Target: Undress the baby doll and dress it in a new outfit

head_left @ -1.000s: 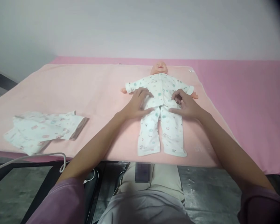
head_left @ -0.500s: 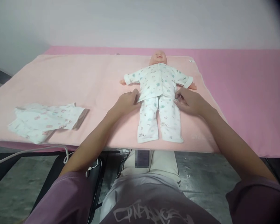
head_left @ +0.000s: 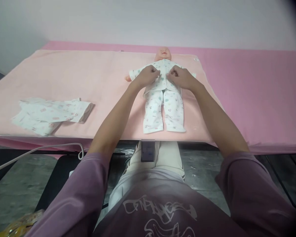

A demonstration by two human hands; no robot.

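Note:
A baby doll point(head_left: 163, 53) lies on its back, head away from me, on a peach blanket point(head_left: 108, 75). It wears a white printed jacket point(head_left: 160, 86) and matching trousers point(head_left: 174, 112). My left hand point(head_left: 151, 75) is closed over the left side of the jacket's chest, fingertips pinched near the front opening. Across the opening, my right hand point(head_left: 179, 75) has its fingers curled at the cloth on the right side. Whatever cloth is between the fingers is too small to make out. Both forearms reach in from below, and the doll's right-side arm is mostly hidden.
Folded printed clothing point(head_left: 51, 113) lies on the blanket at the left. A pink cover point(head_left: 256, 98) extends to the right. A white cable point(head_left: 39, 150) crosses below the table's left edge, near a black chair point(head_left: 56, 181). A phone point(head_left: 148, 150) rests on my lap.
Both hands have moved from the jacket's lower hem up to its chest and closer together. The view has shifted slightly, and the jacket's hem lies a little differently.

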